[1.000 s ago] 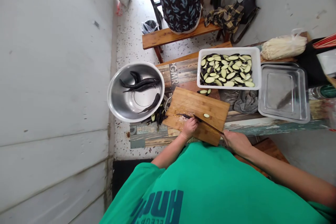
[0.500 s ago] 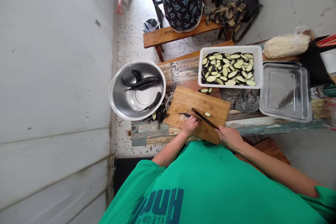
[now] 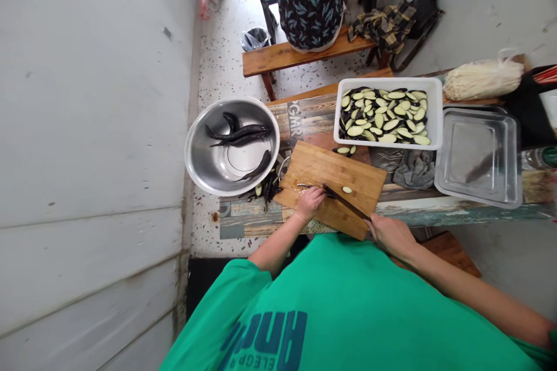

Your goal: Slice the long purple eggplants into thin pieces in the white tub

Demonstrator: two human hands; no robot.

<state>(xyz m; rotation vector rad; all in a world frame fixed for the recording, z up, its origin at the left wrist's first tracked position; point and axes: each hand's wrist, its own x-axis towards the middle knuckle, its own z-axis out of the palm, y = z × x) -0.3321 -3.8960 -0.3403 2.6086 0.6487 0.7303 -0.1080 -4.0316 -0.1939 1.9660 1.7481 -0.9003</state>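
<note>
On the wooden cutting board (image 3: 361, 177) my left hand (image 3: 310, 203) is closed over a dark eggplant (image 3: 331, 195), mostly hidden under the fingers and blade. My right hand (image 3: 389, 234) grips a knife (image 3: 348, 204) by its handle. The blade slants across the board, its tip close to my left fingers. One pale oval eggplant slice (image 3: 347, 189) lies flat just beyond the blade. Thin dark scraps (image 3: 303, 185) and small wet crumbs lie beyond my left hand.
A steel basin (image 3: 188, 156) with several whole eggplants stands at left, trimmings (image 3: 270, 190) beside it. A white tub (image 3: 437, 110) holds many slices. Right of it are a grey cloth (image 3: 415, 169), a clear lid (image 3: 516, 168) and bagged enoki-like mushrooms (image 3: 483, 80). A person (image 3: 307, 0) sits on a bench (image 3: 270, 61).
The view has shifted slightly. My left hand has moved a little left along the board, and the knife has swung slightly; its tip now sits right by my left fingers.
</note>
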